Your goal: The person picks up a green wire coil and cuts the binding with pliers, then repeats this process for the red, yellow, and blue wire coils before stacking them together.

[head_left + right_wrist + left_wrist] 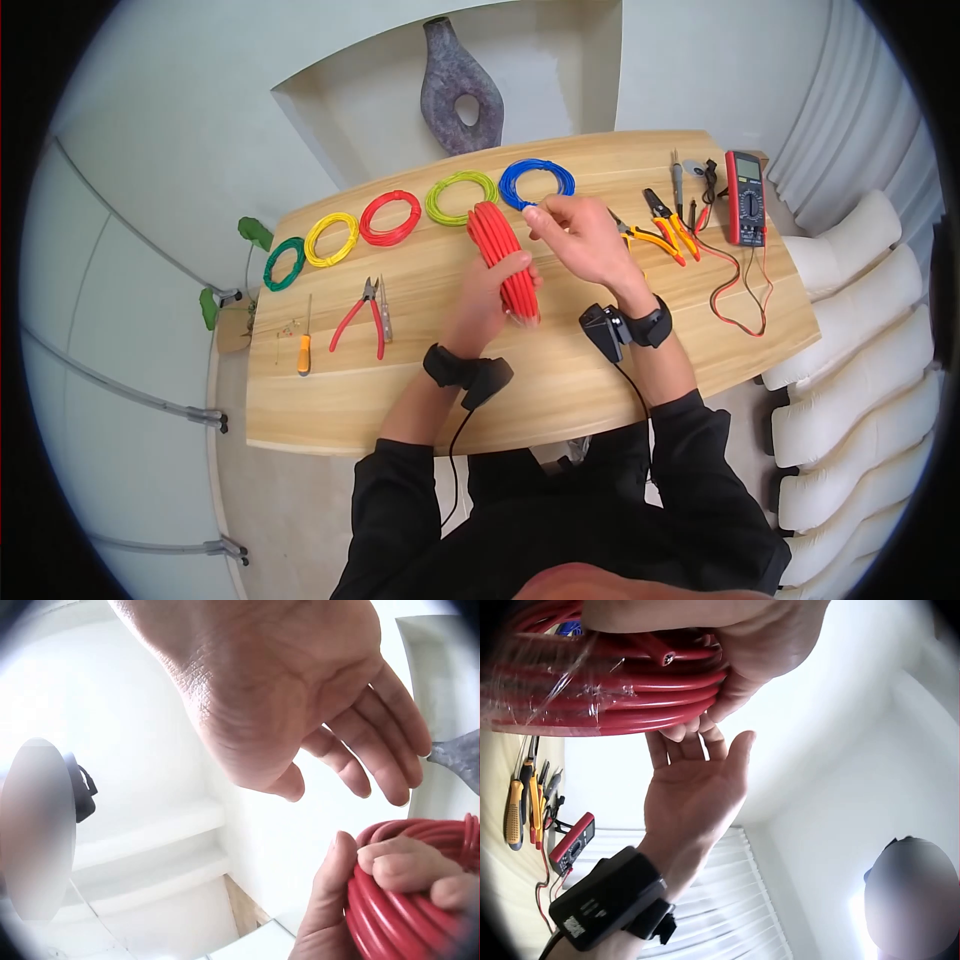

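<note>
A thick red cable coil (507, 262), partly wrapped in clear film, is held above the table by the left hand (487, 305), thumb on one side and fingers round the other. In the left wrist view a cut end shows on the coil (607, 701) near the left hand (769, 637). Beside the coil's upper part the right hand (585, 240) is raised, holding nothing. In the right wrist view the right hand (300, 690) has relaxed, spread fingers, apart from the coil (390, 907) and the left hand's fingers (409, 868).
Green (284, 264), yellow (331, 240), red (390, 218), yellow-green (461, 198) and blue (536, 184) wire rings lie along the table's back. Red-handled cutters (362, 320) and a screwdriver (304, 355) lie left; orange-handled pliers (672, 228) and a multimeter (747, 200) right.
</note>
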Demonstrator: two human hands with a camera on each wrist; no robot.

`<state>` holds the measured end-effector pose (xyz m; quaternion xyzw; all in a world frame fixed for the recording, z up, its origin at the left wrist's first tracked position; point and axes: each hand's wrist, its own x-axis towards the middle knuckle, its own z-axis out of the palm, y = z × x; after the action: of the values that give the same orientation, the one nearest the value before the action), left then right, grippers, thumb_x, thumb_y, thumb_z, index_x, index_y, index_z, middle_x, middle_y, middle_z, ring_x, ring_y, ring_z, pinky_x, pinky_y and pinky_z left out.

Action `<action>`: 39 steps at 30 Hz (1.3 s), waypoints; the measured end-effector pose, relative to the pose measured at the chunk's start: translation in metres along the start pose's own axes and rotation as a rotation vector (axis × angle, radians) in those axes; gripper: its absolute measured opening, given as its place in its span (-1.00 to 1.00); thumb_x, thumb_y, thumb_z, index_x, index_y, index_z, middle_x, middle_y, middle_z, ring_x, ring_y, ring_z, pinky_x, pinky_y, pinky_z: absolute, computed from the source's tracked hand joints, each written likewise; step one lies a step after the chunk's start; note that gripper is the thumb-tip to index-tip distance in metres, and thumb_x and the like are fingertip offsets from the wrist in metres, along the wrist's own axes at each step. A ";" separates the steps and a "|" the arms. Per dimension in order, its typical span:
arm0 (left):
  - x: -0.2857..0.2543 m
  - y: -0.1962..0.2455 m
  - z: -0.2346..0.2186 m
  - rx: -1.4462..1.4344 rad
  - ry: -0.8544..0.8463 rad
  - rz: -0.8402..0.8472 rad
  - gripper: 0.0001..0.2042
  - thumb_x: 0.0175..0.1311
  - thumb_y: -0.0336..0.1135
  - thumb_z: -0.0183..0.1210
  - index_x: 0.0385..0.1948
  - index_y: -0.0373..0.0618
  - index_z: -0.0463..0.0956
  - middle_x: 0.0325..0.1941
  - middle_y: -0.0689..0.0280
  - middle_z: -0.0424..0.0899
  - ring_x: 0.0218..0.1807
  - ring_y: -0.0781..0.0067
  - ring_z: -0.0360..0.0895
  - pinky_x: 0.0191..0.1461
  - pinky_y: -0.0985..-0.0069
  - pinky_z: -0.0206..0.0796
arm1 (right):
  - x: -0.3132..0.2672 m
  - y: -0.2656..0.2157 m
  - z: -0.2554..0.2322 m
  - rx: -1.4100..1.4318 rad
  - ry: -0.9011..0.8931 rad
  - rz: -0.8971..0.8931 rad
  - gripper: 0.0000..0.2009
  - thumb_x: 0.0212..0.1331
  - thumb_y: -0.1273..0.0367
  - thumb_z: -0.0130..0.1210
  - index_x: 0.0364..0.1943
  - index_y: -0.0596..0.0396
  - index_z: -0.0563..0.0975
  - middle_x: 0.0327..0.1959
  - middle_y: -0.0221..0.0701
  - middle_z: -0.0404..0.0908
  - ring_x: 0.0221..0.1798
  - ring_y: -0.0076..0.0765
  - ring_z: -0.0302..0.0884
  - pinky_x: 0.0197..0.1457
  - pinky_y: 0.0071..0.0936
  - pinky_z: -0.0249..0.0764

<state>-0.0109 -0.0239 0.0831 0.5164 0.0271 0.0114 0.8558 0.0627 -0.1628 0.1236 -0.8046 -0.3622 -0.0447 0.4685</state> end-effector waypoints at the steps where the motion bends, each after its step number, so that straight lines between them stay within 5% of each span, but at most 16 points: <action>1: 0.000 -0.003 0.003 0.039 0.032 0.025 -0.82 0.09 -0.34 0.07 -0.35 -0.24 0.36 -0.49 0.25 0.49 -0.47 0.51 0.48 -0.43 0.59 0.34 | 0.002 -0.001 0.003 0.032 -0.006 0.046 -0.62 0.15 0.17 -0.05 -0.59 0.23 0.48 -0.69 -0.20 0.47 -0.60 -0.28 0.45 -0.48 -0.40 0.31; 7: 0.001 -0.015 0.006 0.098 0.034 0.105 -0.83 0.05 -0.40 0.05 -0.33 -0.24 0.38 -0.58 0.28 0.49 -0.69 0.58 0.38 -0.69 0.67 0.19 | 0.001 -0.006 0.025 -0.131 -0.037 -0.010 -0.57 0.14 0.12 -0.09 -0.65 0.24 0.45 -0.75 -0.17 0.42 -0.64 -0.08 0.41 -0.53 -0.28 0.28; 14: -0.009 -0.025 0.013 0.492 -0.053 0.065 -0.84 0.10 -0.37 0.02 -0.31 -0.22 0.38 -0.51 0.27 0.54 -0.60 0.60 0.44 -0.59 0.67 0.25 | 0.003 0.003 0.014 -0.145 -0.023 0.027 -0.61 0.13 0.16 -0.10 -0.63 0.23 0.47 -0.72 -0.10 0.43 -0.60 0.00 0.41 -0.50 -0.21 0.29; 17: -0.005 -0.027 0.017 0.181 -0.182 0.094 -0.83 0.17 -0.30 -0.02 -0.30 -0.18 0.38 -0.43 0.29 0.54 -0.46 0.57 0.47 -0.43 0.64 0.31 | -0.001 0.000 0.008 -0.225 -0.008 0.035 -0.62 0.13 0.18 -0.12 -0.63 0.23 0.47 -0.71 -0.07 0.43 -0.58 0.03 0.42 -0.48 -0.18 0.31; 20: -0.005 -0.012 0.032 -0.194 0.125 0.205 -0.81 0.22 -0.22 -0.04 -0.30 -0.13 0.38 -0.37 0.33 0.53 -0.35 0.54 0.47 -0.30 0.61 0.33 | -0.009 -0.009 0.008 -0.356 -0.063 -0.025 -0.65 0.10 0.21 -0.09 -0.63 0.22 0.48 -0.69 -0.09 0.44 -0.56 0.02 0.43 -0.44 -0.18 0.34; 22: -0.002 -0.009 0.017 -0.277 0.132 0.067 -0.82 0.24 -0.20 -0.04 -0.32 -0.10 0.39 -0.38 0.35 0.50 -0.36 0.55 0.47 -0.30 0.60 0.33 | -0.016 -0.018 0.010 -0.404 -0.053 -0.176 -0.70 0.04 0.25 -0.03 -0.64 0.20 0.49 -0.67 -0.14 0.46 -0.51 -0.03 0.44 -0.41 -0.22 0.37; 28: -0.012 -0.003 0.010 -0.282 0.076 -0.091 -0.86 0.20 -0.26 0.00 -0.36 -0.11 0.39 -0.42 0.37 0.48 -0.38 0.58 0.47 -0.34 0.59 0.32 | -0.032 -0.039 0.013 -0.421 -0.052 -0.242 -0.77 -0.02 0.31 0.03 -0.63 0.20 0.50 -0.56 -0.24 0.49 -0.33 -0.16 0.45 -0.35 -0.31 0.39; 39: -0.009 -0.008 0.015 -0.205 0.161 -0.005 -0.89 0.14 -0.35 0.03 -0.35 -0.11 0.35 -0.44 0.39 0.46 -0.40 0.62 0.44 -0.38 0.61 0.31 | -0.031 -0.033 0.005 -0.503 -0.152 -0.272 -0.86 -0.10 0.39 0.01 -0.59 0.22 0.46 -0.50 -0.24 0.49 -0.28 -0.14 0.44 -0.32 -0.28 0.40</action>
<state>-0.0188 -0.0408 0.0836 0.4238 0.0958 0.0535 0.8991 0.0177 -0.1657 0.1313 -0.8404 -0.4784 -0.1351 0.2158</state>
